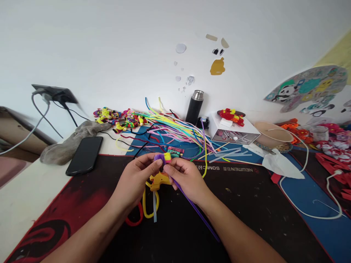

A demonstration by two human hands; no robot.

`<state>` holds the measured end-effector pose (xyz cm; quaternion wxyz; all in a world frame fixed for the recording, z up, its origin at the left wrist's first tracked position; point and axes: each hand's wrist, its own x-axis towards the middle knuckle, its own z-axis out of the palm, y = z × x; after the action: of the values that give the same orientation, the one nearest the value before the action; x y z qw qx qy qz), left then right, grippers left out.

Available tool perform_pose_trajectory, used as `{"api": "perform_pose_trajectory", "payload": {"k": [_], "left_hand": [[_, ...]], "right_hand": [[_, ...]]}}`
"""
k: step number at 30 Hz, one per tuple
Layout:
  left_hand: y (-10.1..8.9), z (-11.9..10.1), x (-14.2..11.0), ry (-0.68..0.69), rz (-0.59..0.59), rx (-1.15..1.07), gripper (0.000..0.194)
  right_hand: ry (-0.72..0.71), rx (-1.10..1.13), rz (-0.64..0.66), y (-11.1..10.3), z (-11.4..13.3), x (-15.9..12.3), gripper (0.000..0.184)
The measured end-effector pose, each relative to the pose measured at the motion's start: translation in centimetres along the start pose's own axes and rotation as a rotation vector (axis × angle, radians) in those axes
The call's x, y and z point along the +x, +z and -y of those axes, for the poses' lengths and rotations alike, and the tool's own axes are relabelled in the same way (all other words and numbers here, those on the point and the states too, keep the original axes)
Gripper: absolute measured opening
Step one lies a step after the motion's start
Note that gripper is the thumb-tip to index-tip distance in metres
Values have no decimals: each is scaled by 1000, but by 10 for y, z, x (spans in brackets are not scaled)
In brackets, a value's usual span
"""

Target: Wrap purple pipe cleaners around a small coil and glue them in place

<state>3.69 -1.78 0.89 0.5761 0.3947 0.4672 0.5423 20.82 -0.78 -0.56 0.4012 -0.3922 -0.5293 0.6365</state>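
My left hand pinches a small coiled purple and yellow pipe cleaner piece between thumb and fingers. My right hand closes on the same piece from the other side. A long purple pipe cleaner trails from under the right thumb, down across the black mat, alongside the right forearm. Just beneath the hands lies a yellow glue gun, partly covered, with a translucent glue stick poking toward me. Beside it are a yellow loop and a red loop, their upper parts hidden.
A pile of coloured pipe cleaners spreads behind the hands, near a black thermos and a white box. At left lie a phone and a grey pouch. A white cable curves at right, near a beige bowl.
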Motion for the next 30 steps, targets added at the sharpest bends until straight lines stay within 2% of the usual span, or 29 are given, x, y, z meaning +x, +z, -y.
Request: {"api": "perform_pose_trajectory", "payload": {"k": [5, 22, 30], "left_hand": [[1, 3, 0, -91, 17, -95, 38], [3, 1, 0, -203, 7, -224, 32], [4, 0, 1, -259, 0, -254, 41]], "right_hand": [[-9, 2, 5, -1, -1, 0, 42], [-35, -89, -46, -3, 0, 0, 44], [-31, -78, -42, -4, 0, 1, 44]]}}
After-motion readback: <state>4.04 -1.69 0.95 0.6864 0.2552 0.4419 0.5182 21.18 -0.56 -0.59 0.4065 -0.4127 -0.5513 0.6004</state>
